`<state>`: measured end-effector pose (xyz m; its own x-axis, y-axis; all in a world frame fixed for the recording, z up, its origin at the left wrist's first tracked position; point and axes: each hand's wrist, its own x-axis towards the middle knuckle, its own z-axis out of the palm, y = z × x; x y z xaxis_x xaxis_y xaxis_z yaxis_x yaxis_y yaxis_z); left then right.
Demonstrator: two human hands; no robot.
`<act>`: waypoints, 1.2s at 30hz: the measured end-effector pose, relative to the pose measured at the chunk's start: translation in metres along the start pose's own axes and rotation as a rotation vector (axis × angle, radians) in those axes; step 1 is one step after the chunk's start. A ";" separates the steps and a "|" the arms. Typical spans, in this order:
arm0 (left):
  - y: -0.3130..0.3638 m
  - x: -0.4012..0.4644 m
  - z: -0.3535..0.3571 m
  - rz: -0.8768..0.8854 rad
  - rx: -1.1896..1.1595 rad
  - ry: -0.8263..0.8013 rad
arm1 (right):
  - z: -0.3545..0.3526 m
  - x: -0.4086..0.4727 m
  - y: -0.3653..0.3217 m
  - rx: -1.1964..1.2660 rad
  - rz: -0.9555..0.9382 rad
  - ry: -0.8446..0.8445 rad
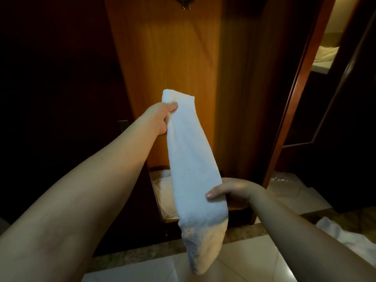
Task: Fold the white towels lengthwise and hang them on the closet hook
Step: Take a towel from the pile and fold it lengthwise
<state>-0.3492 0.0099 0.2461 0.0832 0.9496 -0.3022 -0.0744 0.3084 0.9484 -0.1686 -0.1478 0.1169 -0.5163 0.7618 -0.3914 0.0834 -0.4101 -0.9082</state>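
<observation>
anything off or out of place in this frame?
Yes: a crumpled white cloth lies on the floor tiles at lower right, not folded or hung. The held towel looks neatly folded between left hand and right hand; the hook is bare.

One folded white towel (191, 163), two hands, left (160, 117) and right (232, 190), one metal hook (186, 3), one crumpled white cloth (350, 235)

**Floor and low closet shelf**

Below me, the pale tiled floor (244, 259) carries 1 crumpled white cloth (345, 235) at my right. The closet's low shelf (168, 220) holds white bedding (164, 192), pillow-like, filling its left part.
</observation>
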 end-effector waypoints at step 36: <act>-0.124 -0.109 0.072 0.532 0.226 -0.335 | -0.016 -0.008 -0.173 0.345 -0.641 0.726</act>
<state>-0.2778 -0.1361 0.1683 0.3997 0.8888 0.2241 0.0165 -0.2514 0.9677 -0.1651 -0.0748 0.2751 0.2721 0.9608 0.0525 -0.3350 0.1457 -0.9309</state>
